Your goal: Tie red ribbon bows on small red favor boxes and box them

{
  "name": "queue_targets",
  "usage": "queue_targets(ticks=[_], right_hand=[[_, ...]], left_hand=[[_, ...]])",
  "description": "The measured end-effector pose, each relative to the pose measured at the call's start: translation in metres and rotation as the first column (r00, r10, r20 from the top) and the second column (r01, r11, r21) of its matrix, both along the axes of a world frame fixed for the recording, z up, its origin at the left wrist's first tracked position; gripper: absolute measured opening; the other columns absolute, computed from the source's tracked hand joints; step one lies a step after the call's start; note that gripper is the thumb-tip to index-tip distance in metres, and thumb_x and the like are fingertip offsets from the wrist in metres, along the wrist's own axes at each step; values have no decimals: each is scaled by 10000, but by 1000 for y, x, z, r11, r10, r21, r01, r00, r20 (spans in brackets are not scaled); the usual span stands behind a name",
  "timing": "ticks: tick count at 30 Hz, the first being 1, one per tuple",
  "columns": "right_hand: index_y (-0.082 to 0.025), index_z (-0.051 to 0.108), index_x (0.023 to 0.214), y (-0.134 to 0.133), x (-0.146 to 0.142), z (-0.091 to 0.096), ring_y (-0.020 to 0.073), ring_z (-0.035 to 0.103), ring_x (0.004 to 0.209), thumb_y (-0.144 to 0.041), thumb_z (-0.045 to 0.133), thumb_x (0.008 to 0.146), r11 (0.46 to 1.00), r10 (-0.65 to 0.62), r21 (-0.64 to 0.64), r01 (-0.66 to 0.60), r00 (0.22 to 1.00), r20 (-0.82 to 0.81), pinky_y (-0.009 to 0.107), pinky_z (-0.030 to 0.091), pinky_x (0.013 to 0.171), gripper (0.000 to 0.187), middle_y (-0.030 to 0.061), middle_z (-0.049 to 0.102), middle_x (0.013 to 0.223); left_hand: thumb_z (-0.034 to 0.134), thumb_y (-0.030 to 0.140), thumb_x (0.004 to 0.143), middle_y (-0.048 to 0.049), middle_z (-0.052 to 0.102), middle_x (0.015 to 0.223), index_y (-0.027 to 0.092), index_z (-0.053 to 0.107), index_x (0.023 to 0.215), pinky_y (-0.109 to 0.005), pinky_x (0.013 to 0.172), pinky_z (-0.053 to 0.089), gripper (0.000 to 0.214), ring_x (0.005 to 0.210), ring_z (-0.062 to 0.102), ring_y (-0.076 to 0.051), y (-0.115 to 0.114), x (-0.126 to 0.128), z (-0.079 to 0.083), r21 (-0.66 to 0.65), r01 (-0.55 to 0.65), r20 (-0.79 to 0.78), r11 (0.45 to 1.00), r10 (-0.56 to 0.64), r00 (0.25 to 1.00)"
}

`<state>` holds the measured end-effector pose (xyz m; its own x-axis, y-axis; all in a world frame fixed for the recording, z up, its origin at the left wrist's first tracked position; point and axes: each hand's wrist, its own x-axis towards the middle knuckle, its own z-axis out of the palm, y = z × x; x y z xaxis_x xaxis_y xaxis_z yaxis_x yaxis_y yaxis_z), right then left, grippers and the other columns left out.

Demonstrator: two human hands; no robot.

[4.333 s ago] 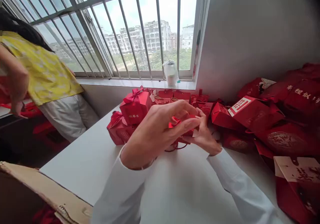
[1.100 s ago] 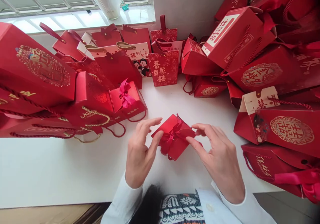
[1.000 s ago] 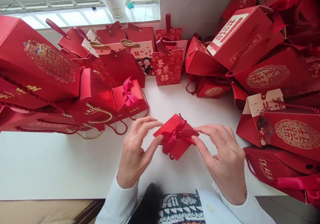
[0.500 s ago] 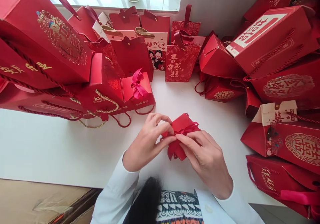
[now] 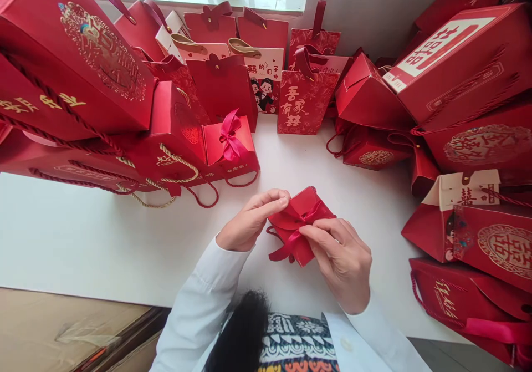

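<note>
we see the left hand [image 5: 250, 220] pinching a red gift box [image 5: 310, 203], the right hand [image 5: 338, 264] gripping its ribbon [image 5: 292, 238], not yet bowed.

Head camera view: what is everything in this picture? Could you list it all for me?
small gift box: one, red, held between the hands above the table
table: one, white, beneath the hands and bags
gift bags: many, red with gold or white printing, along the far and right sides
bowed box: one, red with pink bow, left of the hands
cardboard: one piece, brown, lower left, below the table edge
left hand: one, at the box's left side
right hand: one, on the box's front
sleeves: two, white, on both forearms
</note>
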<state>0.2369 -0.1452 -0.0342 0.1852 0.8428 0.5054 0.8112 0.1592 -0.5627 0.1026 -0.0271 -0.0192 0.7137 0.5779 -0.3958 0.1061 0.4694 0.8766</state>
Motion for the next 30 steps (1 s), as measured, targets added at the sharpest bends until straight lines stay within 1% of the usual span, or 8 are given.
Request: queue_targets(ticks=[2, 6, 10, 13, 16, 19, 24, 30], right_hand=[[-234, 685, 883, -1, 0, 1, 149, 546, 674, -92, 519, 894, 1000, -2, -13, 2, 1000, -21, 287, 447, 657, 219, 19, 623, 758], [-247, 635, 1023, -5, 1, 7, 158, 585, 744, -102, 539, 885, 998, 40, -45, -50, 977, -210, 296, 476, 691, 222, 19, 634, 839], [-255, 586, 1111, -3, 11, 14, 134, 572, 706, -193, 565, 879, 986, -134, -146, 76, 889, -438, 262, 495, 644, 241, 10, 583, 879], [-257, 541, 1196, 7, 26, 21, 105, 566, 674, -228, 560, 866, 955, -156, -298, 2, 854, -496, 243, 509, 606, 331, 39, 549, 1078], [-247, 559, 1191, 18, 42, 30, 83, 549, 615, -213, 540, 857, 897, -36, -401, -186, 873, -487, 230, 489, 544, 336, 61, 521, 1177], [-235, 614, 1098, 27, 51, 36, 77, 522, 584, -193, 547, 855, 841, 70, -456, -292, 894, -443, 214, 450, 504, 256, 45, 558, 1082], [-223, 639, 803, 32, 52, 41, 86, 482, 588, -197, 592, 855, 813, 122, -491, -312, 916, -382, 204, 388, 508, 75, -20, 545, 815], [-200, 574, 749, 26, 40, 43, 97, 435, 568, -232, 574, 868, 815, 12, -525, -245, 914, -406, 226, 353, 524, 124, -37, 518, 720]], left_hand=[[536, 362, 858, -8, 479, 808, 169, 503, 801, -213, 582, 385, 204, 670, 453, -103, 0, 0, -1, 26, 1, -9, 1000, -1, 1000], [517, 412, 874, -32, 521, 914, 170, 512, 792, -224, 631, 420, 255, 726, 494, -109, -3, -3, 1, 241, 27, -63, 970, -13, 998], [498, 381, 894, -46, 539, 938, 170, 533, 759, -240, 656, 438, 253, 762, 513, -121, -5, -5, 5, 409, 56, -125, 911, -5, 992], [496, 343, 900, -50, 553, 936, 169, 534, 736, -242, 658, 437, 242, 795, 519, -131, -4, -5, 6, 462, 74, -137, 884, -11, 990], [481, 345, 909, -49, 554, 968, 168, 524, 740, -243, 680, 441, 249, 802, 519, -125, -4, -4, 5, 449, 73, -139, 890, -11, 990], [467, 384, 912, -54, 544, 992, 163, 522, 758, -233, 651, 444, 275, 761, 517, -111, -5, -2, 4, 396, 69, -125, 916, -21, 992], [472, 404, 905, -43, 526, 967, 164, 497, 751, -214, 589, 415, 287, 696, 483, -91, -7, -1, 1, 355, 43, -128, 934, 3, 992], [446, 437, 909, -35, 519, 999, 166, 498, 760, -238, 633, 405, 313, 722, 481, -100, -10, 0, 0, 309, 35, -139, 951, 9, 990]])
